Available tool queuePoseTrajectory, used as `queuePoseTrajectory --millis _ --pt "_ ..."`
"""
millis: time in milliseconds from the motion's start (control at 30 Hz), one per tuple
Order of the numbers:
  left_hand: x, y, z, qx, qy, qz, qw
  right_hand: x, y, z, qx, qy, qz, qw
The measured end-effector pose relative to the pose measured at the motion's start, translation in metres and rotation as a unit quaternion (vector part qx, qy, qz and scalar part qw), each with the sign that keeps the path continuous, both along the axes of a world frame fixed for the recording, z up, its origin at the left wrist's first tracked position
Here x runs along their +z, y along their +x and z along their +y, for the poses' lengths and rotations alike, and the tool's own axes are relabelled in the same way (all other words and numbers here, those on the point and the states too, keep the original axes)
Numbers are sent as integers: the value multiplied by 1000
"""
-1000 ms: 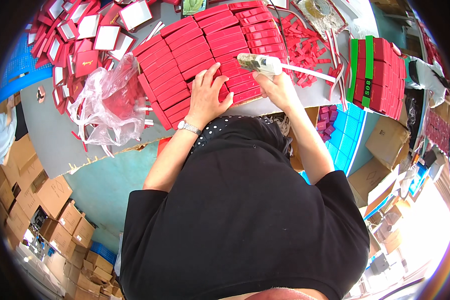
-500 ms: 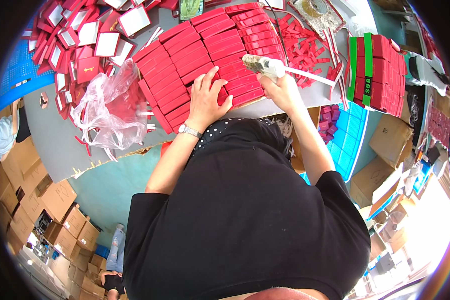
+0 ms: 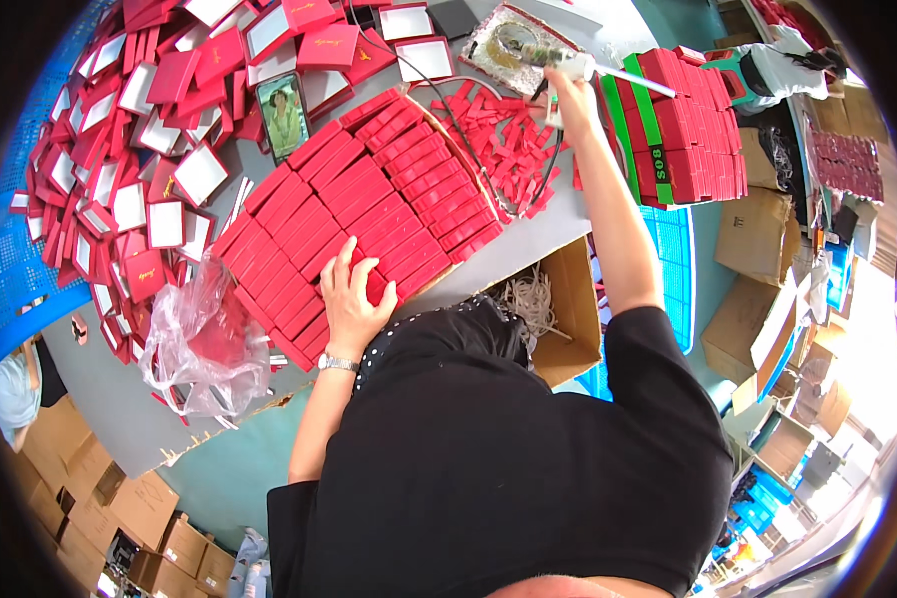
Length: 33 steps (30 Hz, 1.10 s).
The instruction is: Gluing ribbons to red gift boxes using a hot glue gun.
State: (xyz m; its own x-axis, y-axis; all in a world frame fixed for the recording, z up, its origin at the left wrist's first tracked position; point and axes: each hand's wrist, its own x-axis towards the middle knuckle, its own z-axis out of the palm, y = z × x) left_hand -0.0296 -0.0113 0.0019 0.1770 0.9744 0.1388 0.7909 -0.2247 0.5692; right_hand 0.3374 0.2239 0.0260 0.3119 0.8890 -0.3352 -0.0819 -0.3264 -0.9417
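My right hand (image 3: 571, 98) is closed around the glue gun (image 3: 576, 66), a white stick (image 3: 636, 82) jutting from its back past my knuckles, its front end pointing left over the messy tray (image 3: 488, 55); from this angle I can't quite tell whether the tip touches it. My left hand (image 3: 354, 304) has hold of nothing: its fingers are loosely spread, the tips resting on the near side of the red boxes (image 3: 369, 184), packed in tight rows ahead of it. Between that block and my right wrist lie loose red bits (image 3: 493, 135), a dark cable (image 3: 478, 167) running among them. Just right of my right hand stands the strapped stack (image 3: 703, 149). Beyond my left hand lies a phone (image 3: 283, 117); to its left are a clear bag (image 3: 204, 344) and, farther out, heaped loose boxes (image 3: 130, 204).
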Motion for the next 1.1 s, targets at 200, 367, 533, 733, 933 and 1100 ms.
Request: queuePoseTrajectory --millis 200,367,533,733,933,1100 --pt "2 6 12 -26 0 11 1000 -95 94 121 35 -8 -114 993" --pt "-2 4 11 -12 3 29 1000 -67 72 101 81 -27 -612 786" --pt "-3 2 9 -4 -16 36 999 -42 30 -24 232 91 -433 866" --pt "-3 2 7 -18 -7 44 999 -93 11 -87 341 151 -438 818" --pt "-5 1 5 -4 -2 42 999 -85 20 -84 215 229 -580 752" --pt "1 8 -5 40 -10 -34 999 -8 -33 -125 171 81 -180 965"
